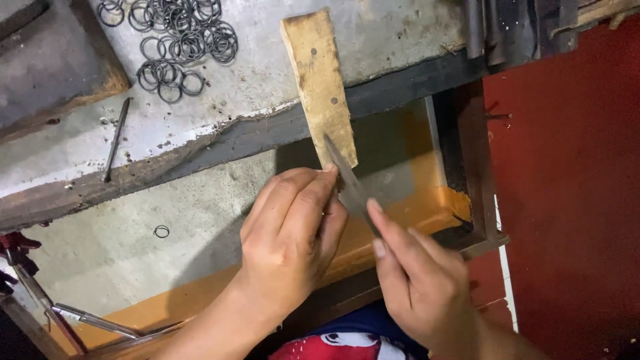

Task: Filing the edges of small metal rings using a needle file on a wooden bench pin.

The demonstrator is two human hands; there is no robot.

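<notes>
I judge filing is underway — my right hand [420,280] pinches the flat grey metal file [350,187], my left hand [290,233] curls shut, contents hidden, against the worn wooden peg [320,87] — next needs steady strokes.

Rings [175,41] lie on the bench [400,33] left of the wooden peg [320,80], hands [293,233] below it.
</notes>
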